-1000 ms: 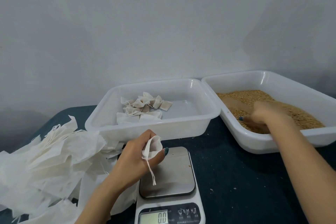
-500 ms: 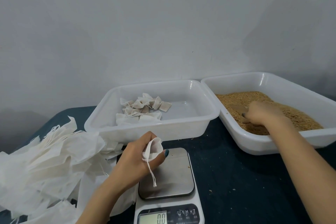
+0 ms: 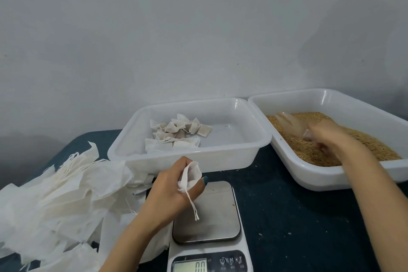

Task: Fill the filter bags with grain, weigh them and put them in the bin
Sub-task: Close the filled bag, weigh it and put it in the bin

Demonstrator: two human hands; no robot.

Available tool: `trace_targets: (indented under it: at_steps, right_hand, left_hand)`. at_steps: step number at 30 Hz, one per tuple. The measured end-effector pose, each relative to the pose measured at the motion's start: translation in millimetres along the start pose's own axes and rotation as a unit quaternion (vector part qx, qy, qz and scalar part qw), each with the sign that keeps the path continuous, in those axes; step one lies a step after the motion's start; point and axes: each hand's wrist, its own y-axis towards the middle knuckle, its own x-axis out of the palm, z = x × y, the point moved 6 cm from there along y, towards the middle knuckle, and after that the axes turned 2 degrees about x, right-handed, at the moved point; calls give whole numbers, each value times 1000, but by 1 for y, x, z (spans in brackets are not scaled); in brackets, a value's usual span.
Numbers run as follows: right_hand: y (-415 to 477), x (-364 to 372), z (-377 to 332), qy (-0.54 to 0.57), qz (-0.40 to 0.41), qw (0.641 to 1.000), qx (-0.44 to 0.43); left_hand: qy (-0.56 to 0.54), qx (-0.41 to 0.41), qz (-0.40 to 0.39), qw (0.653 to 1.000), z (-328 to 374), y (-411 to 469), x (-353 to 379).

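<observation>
A person is working at a dark worktop (image 3: pixel 298 216), seen from a camera on their head.

The left hand (image 3: pixel 170 190) is hovering at the far left corner of a kitchen scale (image 3: pixel 209 212). Its fingers and thumb are pinching a small white filter bag (image 3: pixel 191 173), mouth turned up and spread open, most likely so that grain can be tipped straight in. The bag looks flat and empty. Its drawstring (image 3: pixel 192 204) is hanging loose over the scale plate. Holding the bag here probably means it can go straight down onto the plate once filled. The display (image 3: pixel 190 266) is showing zero, so nothing is weighing on the plate.

At 2 o'clock from the scale, a white tub (image 3: pixel 320 178) is holding tan grain (image 3: pixel 304 152). The right hand (image 3: pixel 324 133) is reaching into it. It is blurred, but its fingers appear to be curled round the handle of a clear scoop (image 3: pixel 289 122), whose bowl is pointing toward 11 o'clock, just above or on the grain. I cannot tell whether the scoop is carrying any grain.

At 12 o'clock from the scale, touching the tub's left rim, a white bin (image 3: pixel 220 158) is collecting the finished bags (image 3: pixel 180 129). They are lying in its left half, within easy reach of the scale.

At 9 o'clock, a loose heap of empty bags (image 3: pixel 61 190) is lying beside the left forearm, handy for that hand to take from.

This looks like the filling step: the scoop has to travel from 2 o'clock to the open bag without spilling.
</observation>
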Motion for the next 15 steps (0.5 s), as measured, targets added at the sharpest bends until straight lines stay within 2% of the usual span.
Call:
trace_targets:
  at_steps: [3,5,7,11,15]
  right_hand:
    - [-11,-9,-13,54,46,994,-85]
    - [-23,-13,-30,40,65,984,-160]
    - [-40,-9,-52,47,24,971,-233]
    - [-84,13,-90,13,-113,929,-352]
    - [-113,35,-104,-17,-189,899,-395]
  left_hand:
    - [-1,-3,-10,1000,3,1,1]
    - [-1,-13,-15,1000,3,2,2]
    - [0,-26,-21,999,1,2,3]
    - [20,-42,-18,999,-1,2,4]
    - [45,-62,14,997,-3,1,0]
